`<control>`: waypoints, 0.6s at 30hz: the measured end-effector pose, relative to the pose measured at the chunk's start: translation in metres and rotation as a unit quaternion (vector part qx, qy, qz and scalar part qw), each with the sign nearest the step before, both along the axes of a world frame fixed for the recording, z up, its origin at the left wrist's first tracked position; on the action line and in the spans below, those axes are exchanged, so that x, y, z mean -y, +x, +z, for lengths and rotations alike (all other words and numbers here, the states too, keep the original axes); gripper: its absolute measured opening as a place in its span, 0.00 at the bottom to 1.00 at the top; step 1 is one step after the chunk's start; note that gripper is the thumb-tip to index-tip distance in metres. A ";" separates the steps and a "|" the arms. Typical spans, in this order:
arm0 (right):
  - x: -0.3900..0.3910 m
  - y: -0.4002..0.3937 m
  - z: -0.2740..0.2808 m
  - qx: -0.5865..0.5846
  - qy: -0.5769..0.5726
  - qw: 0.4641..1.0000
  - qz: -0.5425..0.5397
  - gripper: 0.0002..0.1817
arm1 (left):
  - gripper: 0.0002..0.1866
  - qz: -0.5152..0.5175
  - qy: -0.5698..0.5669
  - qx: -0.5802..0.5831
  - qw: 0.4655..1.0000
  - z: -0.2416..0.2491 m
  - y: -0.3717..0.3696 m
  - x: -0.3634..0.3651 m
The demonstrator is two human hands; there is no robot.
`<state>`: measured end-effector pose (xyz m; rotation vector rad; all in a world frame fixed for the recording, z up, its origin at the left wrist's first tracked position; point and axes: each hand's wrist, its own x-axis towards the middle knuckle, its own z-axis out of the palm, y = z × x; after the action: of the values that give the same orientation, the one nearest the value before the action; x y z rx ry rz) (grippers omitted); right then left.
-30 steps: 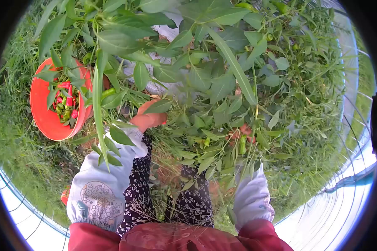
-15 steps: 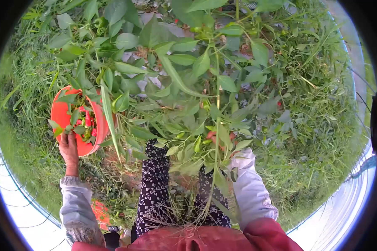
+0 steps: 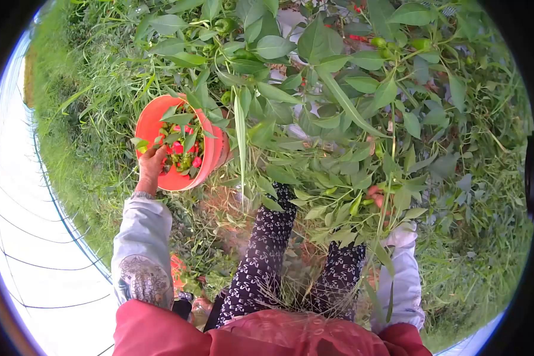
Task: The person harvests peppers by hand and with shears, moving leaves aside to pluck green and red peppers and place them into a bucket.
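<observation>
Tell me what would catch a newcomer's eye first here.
The orange bucket at upper left, holding red and green peppers, stands out against the greenery, with the left hand gripping its rim. At centre-right, the right hand is half-hidden among the leafy pepper plant, above the patterned trousers.

2 pale grey-white sleeves [image 3: 141,231] w/ gathered cuffs, left one w/ a round floral print near the elbow. Red top [image 3: 267,341]. Black trousers [image 3: 261,261] w/ small white pattern.

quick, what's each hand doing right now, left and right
Left hand: closed on the rim of the orange bucket of peppers.
Right hand: among the pepper plant leaves, mostly hidden; open or closed cannot be told.
</observation>
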<state>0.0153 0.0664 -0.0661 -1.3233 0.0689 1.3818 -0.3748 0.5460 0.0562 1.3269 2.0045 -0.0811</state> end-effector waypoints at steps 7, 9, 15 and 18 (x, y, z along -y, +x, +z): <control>-0.041 0.004 0.042 0.101 -0.032 0.987 0.123 0.15 | 0.21 -0.041 0.040 -0.024 0.998 -0.008 -0.022 -0.007; -0.033 -0.004 0.021 0.007 0.053 0.998 0.030 0.15 | 0.18 -0.016 0.032 -0.026 0.999 -0.007 -0.025 -0.012; -0.041 0.005 0.041 -0.158 -0.035 0.987 -0.021 0.16 | 0.07 0.057 -0.007 0.166 0.985 -0.035 -0.042 -0.018; -0.026 -0.018 -0.005 -0.137 0.051 0.985 -0.090 0.12 | 0.06 0.016 0.008 0.102 0.995 -0.036 -0.032 -0.010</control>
<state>-0.0024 0.0923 -0.0714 -1.0094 0.2936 1.3847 -0.4071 0.5559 0.0205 1.2594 1.8549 0.0828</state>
